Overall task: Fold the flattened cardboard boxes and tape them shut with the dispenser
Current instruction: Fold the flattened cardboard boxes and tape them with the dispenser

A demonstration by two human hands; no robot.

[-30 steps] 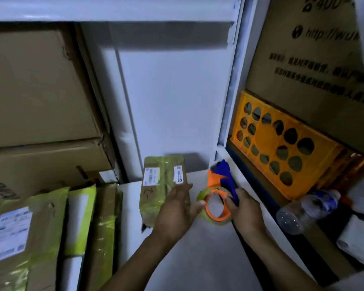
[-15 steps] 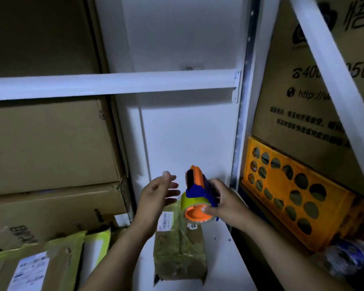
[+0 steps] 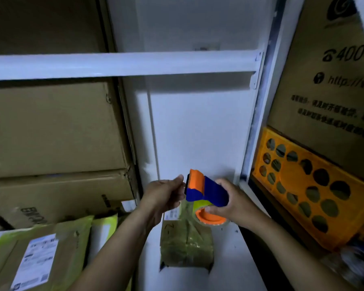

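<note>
My right hand (image 3: 232, 203) grips the orange and blue tape dispenser (image 3: 204, 191) with its roll of clear tape, held up above the white shelf (image 3: 235, 269). My left hand (image 3: 163, 195) is at the dispenser's orange front end, fingertips touching it where the tape comes off; whether they pinch the tape end is unclear. Below both hands a small cardboard parcel (image 3: 186, 244) wrapped in yellowish tape, with white labels, lies on the shelf.
Large brown cartons (image 3: 51, 131) are stacked at the left behind a white shelf beam (image 3: 122, 65). Taped parcels with labels (image 3: 36, 257) lie at the lower left. An orange perforated crate (image 3: 309, 190) and a printed carton (image 3: 334, 80) stand at the right.
My right hand has lifted the dispenser off the shelf and tipped it so the roll hangs below. My left hand left the parcel and came to the dispenser's front end. The view tilted upward.
</note>
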